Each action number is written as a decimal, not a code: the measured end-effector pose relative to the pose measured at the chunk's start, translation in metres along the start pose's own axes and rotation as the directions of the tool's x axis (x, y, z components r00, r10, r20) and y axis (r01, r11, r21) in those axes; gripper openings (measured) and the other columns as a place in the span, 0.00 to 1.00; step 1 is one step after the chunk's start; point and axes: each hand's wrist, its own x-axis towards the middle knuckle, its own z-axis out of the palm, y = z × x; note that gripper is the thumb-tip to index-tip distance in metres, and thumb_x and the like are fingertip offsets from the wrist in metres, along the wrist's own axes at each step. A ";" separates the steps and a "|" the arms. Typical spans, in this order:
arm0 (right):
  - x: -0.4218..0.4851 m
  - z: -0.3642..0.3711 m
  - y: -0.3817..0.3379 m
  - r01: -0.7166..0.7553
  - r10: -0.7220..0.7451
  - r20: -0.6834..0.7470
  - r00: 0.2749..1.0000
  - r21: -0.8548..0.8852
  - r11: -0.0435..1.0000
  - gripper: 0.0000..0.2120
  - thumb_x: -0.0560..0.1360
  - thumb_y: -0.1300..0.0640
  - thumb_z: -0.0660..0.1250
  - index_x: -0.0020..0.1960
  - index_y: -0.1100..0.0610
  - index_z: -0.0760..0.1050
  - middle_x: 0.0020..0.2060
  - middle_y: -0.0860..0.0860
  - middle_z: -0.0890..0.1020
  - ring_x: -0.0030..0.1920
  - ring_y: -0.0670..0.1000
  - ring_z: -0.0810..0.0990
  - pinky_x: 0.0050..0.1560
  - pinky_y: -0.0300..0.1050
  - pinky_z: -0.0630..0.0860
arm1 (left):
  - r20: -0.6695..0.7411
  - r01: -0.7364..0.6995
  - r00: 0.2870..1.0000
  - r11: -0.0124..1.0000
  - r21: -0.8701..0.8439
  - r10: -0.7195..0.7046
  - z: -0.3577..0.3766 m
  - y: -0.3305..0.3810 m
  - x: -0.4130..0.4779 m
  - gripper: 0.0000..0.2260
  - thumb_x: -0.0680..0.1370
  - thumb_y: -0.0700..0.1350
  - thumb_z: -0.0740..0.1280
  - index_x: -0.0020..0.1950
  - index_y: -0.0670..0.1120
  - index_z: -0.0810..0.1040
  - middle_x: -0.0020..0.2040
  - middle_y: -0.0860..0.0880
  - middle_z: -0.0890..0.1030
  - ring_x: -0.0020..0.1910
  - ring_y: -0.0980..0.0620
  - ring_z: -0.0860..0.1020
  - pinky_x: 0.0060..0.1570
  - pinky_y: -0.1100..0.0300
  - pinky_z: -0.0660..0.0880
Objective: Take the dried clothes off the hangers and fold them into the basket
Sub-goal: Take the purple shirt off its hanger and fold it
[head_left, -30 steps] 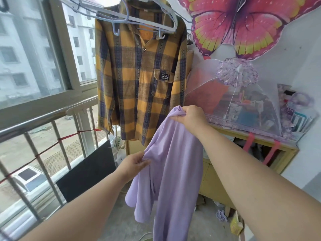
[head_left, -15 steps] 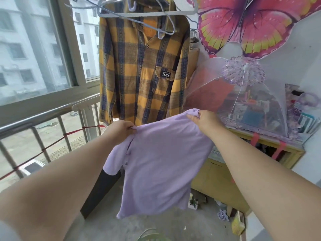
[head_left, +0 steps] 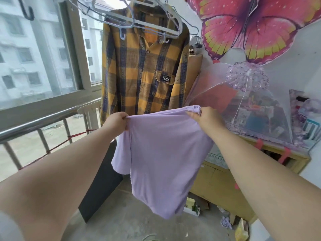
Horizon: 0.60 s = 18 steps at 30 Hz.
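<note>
Lilac fabric: you are holding a short-sleeved lilac shirt (head_left: 165, 162) spread in the air at the centre of the view, its top edge stretched between your two hands. Your left hand (head_left: 116, 121) is pinching the left end of that edge, fingers curled tight over a fold of cloth. Your right hand (head_left: 205, 119) is gripping the right end, fingers bunched around gathered fabric. The shirt is hanging freely below both hands, one sleeve drooping at the left and the hem well above the concrete floor (head_left: 130, 223). Just beyond it, a yellow-and-navy plaid shirt (head_left: 144, 75) is hanging from a cluster of pale hangers (head_left: 133, 23). To the left, a metal railing (head_left: 43, 121) is running under the window, and a dark board (head_left: 102, 188) is leaning below it, near the floor. To the right, a clear mesh cover (head_left: 251, 110) is sitting on a wooden cabinet (head_left: 217, 188), and a pink butterfly kite (head_left: 251, 26) is spreading across the far wall above.
</note>
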 end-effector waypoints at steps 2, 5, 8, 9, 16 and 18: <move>-0.001 -0.004 -0.006 0.004 -0.006 0.027 1.000 0.079 0.997 0.24 0.72 0.33 0.63 0.31 0.51 0.64 0.34 0.54 0.74 0.42 0.58 0.74 0.41 0.46 0.68 | 0.031 0.067 0.998 0.987 -0.146 -0.063 -0.001 -0.002 -0.001 0.11 0.79 0.37 0.57 0.54 0.43 0.79 0.44 0.43 0.80 0.44 0.45 0.80 0.46 0.55 0.78; -0.007 -0.011 -0.012 0.097 -0.138 0.123 0.983 0.289 0.952 0.17 0.72 0.40 0.68 0.36 0.53 0.76 0.33 0.49 0.76 0.42 0.55 0.75 0.43 0.44 0.69 | 0.100 0.082 0.993 0.983 -0.166 -0.065 -0.005 -0.005 -0.002 0.14 0.76 0.35 0.56 0.51 0.43 0.81 0.38 0.47 0.78 0.40 0.49 0.76 0.43 0.58 0.72; -0.015 -0.021 -0.020 0.089 -0.266 0.294 0.918 0.501 0.861 0.10 0.71 0.45 0.72 0.46 0.50 0.83 0.44 0.49 0.84 0.50 0.53 0.81 0.48 0.42 0.76 | 0.131 0.071 0.990 0.991 -0.110 -0.056 -0.012 -0.002 -0.005 0.13 0.76 0.37 0.56 0.46 0.45 0.81 0.41 0.47 0.78 0.44 0.48 0.74 0.45 0.58 0.68; -0.016 -0.024 -0.024 0.084 -0.306 0.341 0.889 0.536 0.840 0.09 0.70 0.46 0.73 0.47 0.50 0.83 0.45 0.49 0.85 0.52 0.54 0.82 0.51 0.43 0.78 | 0.138 0.076 0.989 0.990 -0.120 -0.059 -0.013 -0.002 -0.004 0.13 0.76 0.37 0.56 0.45 0.45 0.80 0.40 0.47 0.77 0.43 0.48 0.73 0.44 0.57 0.68; -0.027 -0.034 -0.069 0.058 -0.527 0.505 0.684 0.682 0.729 0.17 0.67 0.50 0.74 0.52 0.57 0.83 0.52 0.56 0.83 0.55 0.57 0.81 0.62 0.53 0.76 | 0.328 0.100 0.945 0.948 -0.301 0.005 -0.002 0.025 -0.013 0.11 0.78 0.36 0.59 0.43 0.44 0.80 0.40 0.43 0.78 0.38 0.50 0.74 0.41 0.61 0.73; -0.028 -0.036 -0.080 0.103 -0.537 0.491 0.686 0.665 0.740 0.13 0.70 0.50 0.73 0.50 0.56 0.82 0.51 0.57 0.83 0.55 0.57 0.80 0.63 0.53 0.75 | 0.390 0.069 0.920 0.956 -0.286 0.051 0.009 0.037 -0.020 0.08 0.78 0.36 0.62 0.42 0.44 0.79 0.37 0.48 0.79 0.36 0.52 0.75 0.36 0.65 0.74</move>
